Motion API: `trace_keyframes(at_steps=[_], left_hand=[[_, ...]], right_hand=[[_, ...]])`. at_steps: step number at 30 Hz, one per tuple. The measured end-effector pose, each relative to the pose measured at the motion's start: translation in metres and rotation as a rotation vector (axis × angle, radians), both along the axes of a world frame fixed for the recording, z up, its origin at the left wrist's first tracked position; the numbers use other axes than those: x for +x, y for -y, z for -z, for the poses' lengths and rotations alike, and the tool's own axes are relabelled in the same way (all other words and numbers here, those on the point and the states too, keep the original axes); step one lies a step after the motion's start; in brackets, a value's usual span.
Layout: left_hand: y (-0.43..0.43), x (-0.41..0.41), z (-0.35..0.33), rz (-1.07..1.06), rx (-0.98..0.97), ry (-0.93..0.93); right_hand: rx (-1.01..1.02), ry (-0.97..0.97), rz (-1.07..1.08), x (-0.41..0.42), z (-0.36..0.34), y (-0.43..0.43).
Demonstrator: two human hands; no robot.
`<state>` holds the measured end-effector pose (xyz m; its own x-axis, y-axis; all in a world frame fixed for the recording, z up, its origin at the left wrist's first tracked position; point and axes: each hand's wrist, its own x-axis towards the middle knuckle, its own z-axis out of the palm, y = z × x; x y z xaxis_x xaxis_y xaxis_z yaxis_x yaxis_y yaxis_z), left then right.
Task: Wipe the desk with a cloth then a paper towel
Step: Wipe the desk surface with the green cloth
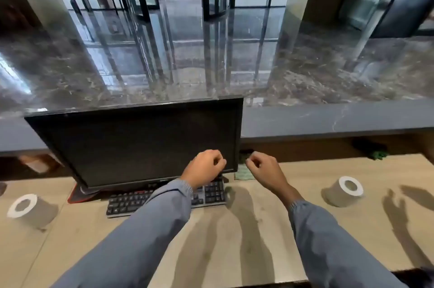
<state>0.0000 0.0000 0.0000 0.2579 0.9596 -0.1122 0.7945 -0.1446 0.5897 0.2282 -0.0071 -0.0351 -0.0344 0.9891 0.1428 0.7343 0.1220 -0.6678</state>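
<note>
The light wooden desk (305,184) runs across the lower half of the view. A folded green cloth (243,174) lies on it just right of the monitor's lower corner. My left hand (205,165) hovers in front of the monitor's lower right corner, fingers loosely curled, holding nothing. My right hand (265,170) hovers beside the cloth, slightly above and to its right, also loosely curled and empty. Both arms are in grey-blue sleeves. I see no paper towel that I can tell apart.
A black monitor (141,144) stands mid-desk with a black keyboard (131,202) below it, on a red-edged mat (73,195). Grey cylinders with white ring tops stand at the left (28,210) and right (345,191). A dark marble counter (328,120) rises behind. Something green (378,155) lies far right.
</note>
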Motion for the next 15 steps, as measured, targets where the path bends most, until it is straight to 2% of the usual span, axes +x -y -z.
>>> trace_keyframes(at_steps=[5,10,15], left_hand=[[0.010,0.025,0.042,0.023,-0.072,-0.084],[0.004,0.048,0.084,0.079,-0.077,-0.161],[0.001,0.059,0.112,0.099,-0.060,-0.196]], right_hand=[[-0.150,0.170,-0.093,0.014,0.059,-0.016],[-0.306,0.488,-0.215,0.022,0.111,-0.055],[-0.400,0.530,-0.180,0.014,0.144,-0.084]])
